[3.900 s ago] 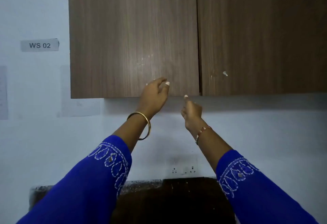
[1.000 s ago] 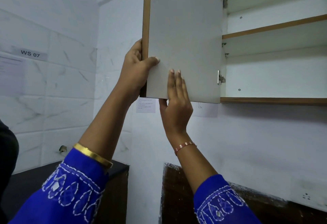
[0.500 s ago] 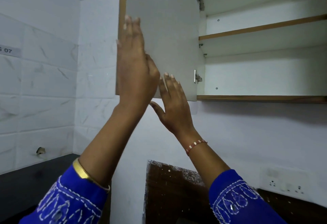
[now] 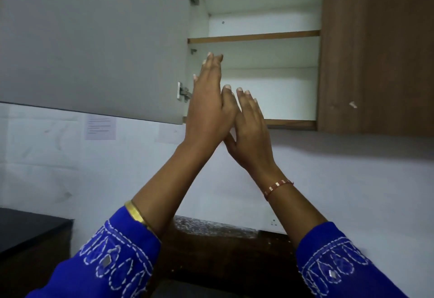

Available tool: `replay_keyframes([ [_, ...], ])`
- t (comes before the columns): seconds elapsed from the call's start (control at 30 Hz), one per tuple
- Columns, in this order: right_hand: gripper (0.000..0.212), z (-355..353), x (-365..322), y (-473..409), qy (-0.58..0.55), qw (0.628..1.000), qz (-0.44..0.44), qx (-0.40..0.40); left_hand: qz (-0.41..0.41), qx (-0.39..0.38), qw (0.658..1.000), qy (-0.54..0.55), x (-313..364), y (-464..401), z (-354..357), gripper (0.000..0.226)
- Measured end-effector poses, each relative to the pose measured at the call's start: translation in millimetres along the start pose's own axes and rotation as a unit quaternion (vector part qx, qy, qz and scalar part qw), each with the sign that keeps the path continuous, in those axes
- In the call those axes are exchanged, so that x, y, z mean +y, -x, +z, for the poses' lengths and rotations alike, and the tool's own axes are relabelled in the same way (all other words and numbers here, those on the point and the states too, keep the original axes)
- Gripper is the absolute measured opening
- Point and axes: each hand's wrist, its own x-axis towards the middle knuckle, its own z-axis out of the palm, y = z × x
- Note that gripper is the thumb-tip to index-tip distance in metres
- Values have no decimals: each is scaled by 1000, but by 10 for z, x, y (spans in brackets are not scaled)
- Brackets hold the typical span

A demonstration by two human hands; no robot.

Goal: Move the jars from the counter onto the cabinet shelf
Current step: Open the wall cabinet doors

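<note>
I see a white wall [image 4: 352,175] and a dark counter [image 4: 211,250] at lower centre — one open cabinet door [image 4: 94,39] upper left, two shelves [image 4: 253,36] inside. My left hand [image 4: 206,109] and right hand [image 4: 251,128] — both flat, overlapping, holding nothing.

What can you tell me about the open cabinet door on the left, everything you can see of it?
The open cabinet door is swung wide to the left, showing its plain, pale grey, smooth inner face. Two metal hinges join its right edge to the cabinet, one near the top, one near the bottom. Its lower edge hangs above the white wall. The left hand is raised beside the lower hinge, fingers straight; whether it touches the door cannot be told.
</note>
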Motion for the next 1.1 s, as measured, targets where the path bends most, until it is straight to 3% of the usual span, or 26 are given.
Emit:
replay_keyframes([
  [0.13, 60, -402, 576, 280, 70, 997, -10, -40, -32, -37, 994, 95, 300, 138, 554, 50],
  [0.43, 63, -922, 1647, 642, 228, 961, 84, -135, -104, -136, 957, 235, 645, 151, 1557, 47],
  [0.63, 79, -864, 2125, 629, 281, 920, 162, -222, -135, -153, 935, 289, 560, -122, 2090, 45],
  [0.8, 87, -642, 2471, 513, 316, 882, 135, -322, -183, -164, 907, 341, 322, -334, 2555, 47],
  [1.0, 99, -328, 2735, 450, 365, 857, 154, -329, -197, -208, 882, 375, 71, -647, 2952, 52],
  [1.1, 102, -200, 2863, 518, 425, 848, 133, -287, -180, -227, 870, 400, 110, -655, 3105, 44],
])
